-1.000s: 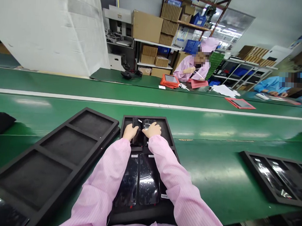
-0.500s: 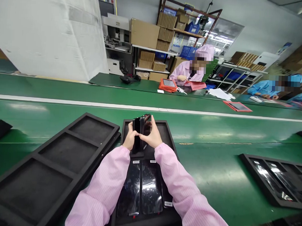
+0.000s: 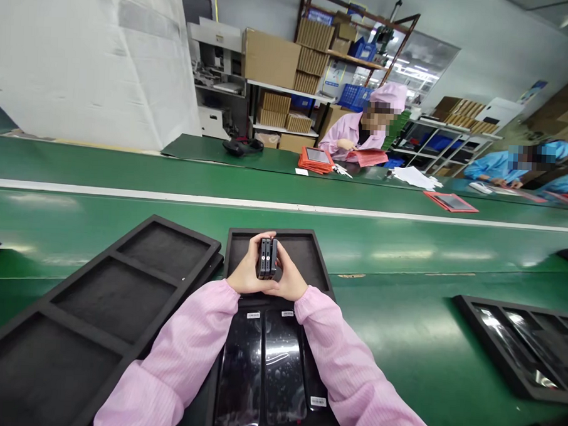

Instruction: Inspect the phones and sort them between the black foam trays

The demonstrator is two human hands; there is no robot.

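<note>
Head view looks down on a stack of phones point(image 3: 266, 257), three or so dark slabs pressed face to face and stood on edge, so their short ends with small ports point at the camera. The left hand point(image 3: 245, 275) and right hand point(image 3: 290, 279) clamp the stack from either side, fingers curled together over its far edge and thumbs meeting just below it. The stack is held up above the far compartment of the middle tray point(image 3: 310, 252), a black foam tray whose far compartment is bare beneath the hands.

In the near compartment of that tray, between the pink sleeves, more phones point(image 3: 282, 363) lie flat side by side, glossy faces up, with small white labels at their far ends.

Just left of it, touching or overlapping its corner, lies an empty tray point(image 3: 115, 293) with three dark compartments, set at an angle. Both rest on the green belt point(image 3: 402, 318). Well apart on the right edge of the belt sits another tray point(image 3: 518, 342) holding shiny dark panels.

Across a white stripe, on the far side, a co-worker in pink point(image 3: 358, 131) sits at the bench beside a pile of red trays point(image 3: 317, 159). Farther right, a person in blue point(image 3: 502, 166) bends over the bench. Behind them stand shelves point(image 3: 272, 58) stacked with cardboard boxes.
</note>
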